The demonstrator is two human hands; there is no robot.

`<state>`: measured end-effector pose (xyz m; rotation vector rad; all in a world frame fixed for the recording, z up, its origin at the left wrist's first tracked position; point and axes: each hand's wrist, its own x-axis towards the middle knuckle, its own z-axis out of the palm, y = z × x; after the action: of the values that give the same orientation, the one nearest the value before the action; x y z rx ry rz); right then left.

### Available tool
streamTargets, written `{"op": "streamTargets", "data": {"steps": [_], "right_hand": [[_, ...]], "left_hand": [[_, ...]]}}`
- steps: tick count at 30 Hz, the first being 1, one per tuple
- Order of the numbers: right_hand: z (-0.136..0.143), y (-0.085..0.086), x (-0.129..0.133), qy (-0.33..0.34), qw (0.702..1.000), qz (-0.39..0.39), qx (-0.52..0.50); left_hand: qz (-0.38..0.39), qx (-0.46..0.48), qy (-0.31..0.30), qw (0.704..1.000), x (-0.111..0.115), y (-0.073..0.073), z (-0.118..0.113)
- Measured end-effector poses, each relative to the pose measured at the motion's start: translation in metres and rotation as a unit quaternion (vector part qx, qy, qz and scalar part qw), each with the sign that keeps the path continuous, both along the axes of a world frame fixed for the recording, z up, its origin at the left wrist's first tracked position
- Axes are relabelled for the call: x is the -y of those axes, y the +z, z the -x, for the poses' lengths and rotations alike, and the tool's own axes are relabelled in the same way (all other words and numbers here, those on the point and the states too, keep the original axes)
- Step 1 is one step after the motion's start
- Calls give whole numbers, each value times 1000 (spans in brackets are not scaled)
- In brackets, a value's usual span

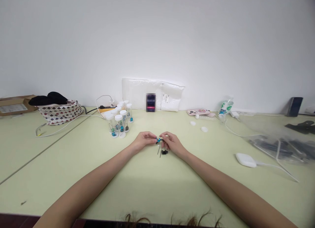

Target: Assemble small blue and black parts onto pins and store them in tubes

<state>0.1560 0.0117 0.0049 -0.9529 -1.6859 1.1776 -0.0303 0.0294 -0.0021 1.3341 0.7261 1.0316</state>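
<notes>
At the middle of the table, my left hand (144, 140) pinches a small bright blue part (158, 140) between thumb and fingers. Facing it, my right hand (171, 143) has its fingertips closed on a thin black piece (161, 140) that meets the blue part's right side. Whether the two are joined is too small to tell. Just below the fingers, thin metal pins (158, 150) lie on the table, with small black parts (164, 152) beside them, close under my right hand.
Several clear tubes with white caps (118, 118) stand left of my hands, small coloured parts inside. A phone (151, 102) leans on a white packet (172, 96) at the wall. Loose white caps (204, 129), a clear bottle (226, 106), and a white charger (246, 160) are right.
</notes>
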Motion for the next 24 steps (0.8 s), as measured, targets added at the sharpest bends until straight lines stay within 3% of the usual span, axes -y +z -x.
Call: {"op": "streamTargets", "data": {"steps": [8, 24], "right_hand": [[-2, -2, -2, -30, 999, -7, -20], [-3, -4, -2, 4, 1000, -16, -8]], "left_hand": [[2, 2, 29, 1000, -1, 0, -1], [-8, -4, 21, 1000, -2, -3, 0]]}}
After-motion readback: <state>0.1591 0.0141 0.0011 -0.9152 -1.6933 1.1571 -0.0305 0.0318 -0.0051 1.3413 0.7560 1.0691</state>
